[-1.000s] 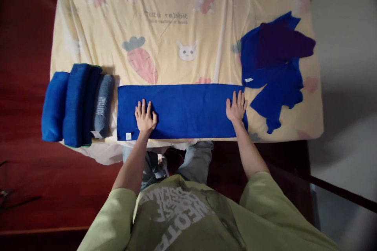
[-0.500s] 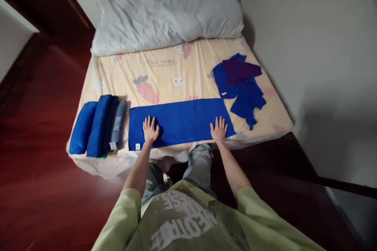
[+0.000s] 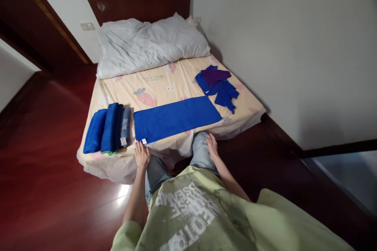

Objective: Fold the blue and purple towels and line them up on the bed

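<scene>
Head view. We list: left hand (image 3: 141, 155), fingers outstretched, at the white-labelled corner of one blue towel (image 3: 176, 118), contact unclear; right hand (image 3: 211, 146), loosely spread by the knee (image 3: 200, 139); towel flat on the bed (image 3: 118, 91), beyond both hands.

Pale bedding (image 3: 153, 45) against dark headboard (image 3: 138, 0)

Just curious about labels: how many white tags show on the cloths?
3 tags: one on the flat towel, one on the grey towel, one on the crumpled pile; folds may hide more.
</scene>
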Motion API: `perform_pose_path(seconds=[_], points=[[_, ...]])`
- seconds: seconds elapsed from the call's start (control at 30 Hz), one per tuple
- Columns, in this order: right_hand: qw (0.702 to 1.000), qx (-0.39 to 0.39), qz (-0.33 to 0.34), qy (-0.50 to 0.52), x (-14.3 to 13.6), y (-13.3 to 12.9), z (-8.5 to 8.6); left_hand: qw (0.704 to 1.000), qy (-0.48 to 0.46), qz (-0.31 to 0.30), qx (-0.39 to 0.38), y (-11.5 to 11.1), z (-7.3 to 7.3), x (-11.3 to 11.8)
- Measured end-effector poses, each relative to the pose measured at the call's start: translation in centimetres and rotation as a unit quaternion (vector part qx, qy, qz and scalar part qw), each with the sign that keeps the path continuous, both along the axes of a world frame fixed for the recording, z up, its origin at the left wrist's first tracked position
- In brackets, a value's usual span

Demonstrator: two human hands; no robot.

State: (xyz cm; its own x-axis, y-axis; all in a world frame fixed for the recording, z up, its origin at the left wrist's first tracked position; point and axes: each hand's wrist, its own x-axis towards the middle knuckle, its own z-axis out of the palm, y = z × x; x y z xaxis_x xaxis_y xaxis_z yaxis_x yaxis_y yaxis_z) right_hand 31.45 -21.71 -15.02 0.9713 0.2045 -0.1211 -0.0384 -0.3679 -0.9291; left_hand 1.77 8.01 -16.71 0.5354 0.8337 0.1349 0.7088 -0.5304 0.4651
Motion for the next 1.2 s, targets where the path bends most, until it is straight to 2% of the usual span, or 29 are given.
perform_pose_path(seconds=[0.1,0.23,0.33,0.43,0.57,0.67,0.77,0.9,1.03,1.2], points=[[0.989,0.107,-0.083,0.061,-3.9,-1.5,-0.2,0.999,-0.030,-0.016,-0.009,0.4,-0.6,-0.3],[0.949,0.243,-0.164,0.111,-4.4,-4.1,2.4,0.996,-0.094,-0.009,-0.012,-1.6,-2.1,-1.1],[0.913,0.328,-0.180,0.162,-4.6,-5.1,4.6,0.991,-0.121,-0.025,-0.054,-4.1,-3.1,-2.1],[0.886,0.373,-0.153,0.228,-6.0,-4.4,5.1,0.985,-0.109,-0.073,-0.111,-5.7,-3.7,-3.5],[0.850,0.388,-0.072,0.349,-7.4,-1.4,4.1,0.979,-0.101,-0.111,-0.136,-6.6,-3.6,-5.6],[0.818,0.406,-0.019,0.408,-7.1,1.2,3.2,0.976,-0.121,-0.099,-0.151,-7.6,-3.0,-7.0],[0.800,0.418,-0.008,0.431,-5.9,4.0,2.3,0.975,-0.131,-0.072,-0.163,-8.8,-2.3,-7.9],[0.785,0.408,-0.002,0.466,-4.7,7.4,0.3,0.980,-0.113,-0.042,-0.159,-9.8,-2.0,-8.4],[0.778,0.413,0.015,0.473,-4.3,9.4,-1.9,0.985,-0.086,-0.029,-0.149,-10.1,-1.7,-8.1],[0.785,0.410,0.027,0.464,-4.3,10.5,-2.7,0.986,-0.058,-0.009,-0.153,-10.4,-0.8,-7.3]])
